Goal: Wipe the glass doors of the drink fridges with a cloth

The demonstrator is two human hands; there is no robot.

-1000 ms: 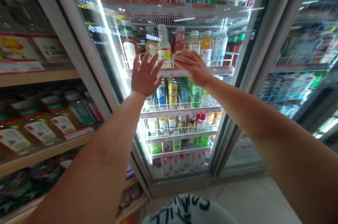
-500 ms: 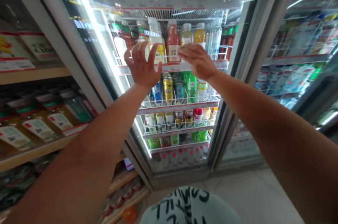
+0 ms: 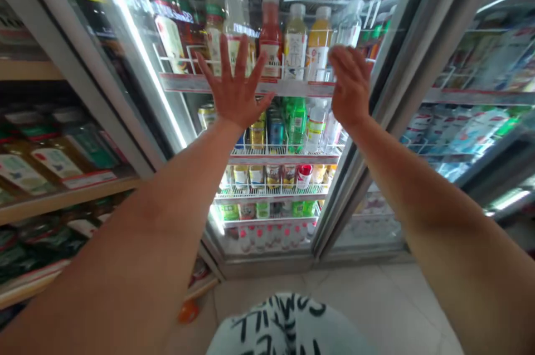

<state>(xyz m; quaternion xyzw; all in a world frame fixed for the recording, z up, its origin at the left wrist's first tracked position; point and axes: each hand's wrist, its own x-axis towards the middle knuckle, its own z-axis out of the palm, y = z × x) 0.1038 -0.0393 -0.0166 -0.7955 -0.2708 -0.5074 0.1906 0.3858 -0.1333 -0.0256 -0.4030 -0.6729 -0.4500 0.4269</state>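
Note:
My left hand [image 3: 234, 87] is raised with its fingers spread wide, palm towards a lit drinks fridge, and holds nothing. Past its fingertips stand a red bottle [image 3: 271, 37] and a clear, pale-capped bottle [image 3: 234, 15] on a wire-railed shelf. To the right, my right hand [image 3: 350, 84] is up near the fridge's metal door frame [image 3: 395, 59], fingers extended close together and slightly bent, nothing visible in it. An orange drink bottle [image 3: 319, 45] is just left of it. Reflections lie on the glass; whether either hand touches it I cannot tell.
Lower fridge shelves hold a green bottle [image 3: 296, 123], cans and several small bottles. On the left, wooden shelves [image 3: 62, 199] carry bottles of amber drink. Another glass-fronted fridge [image 3: 472, 76] stands right. An orange round object [image 3: 188, 311] lies low by the tiled floor [image 3: 401, 299].
My hands have moved apart: the right went rightwards towards the door frame, and the left has spread its fingers. The view has tilted down, showing the fridge shelves higher.

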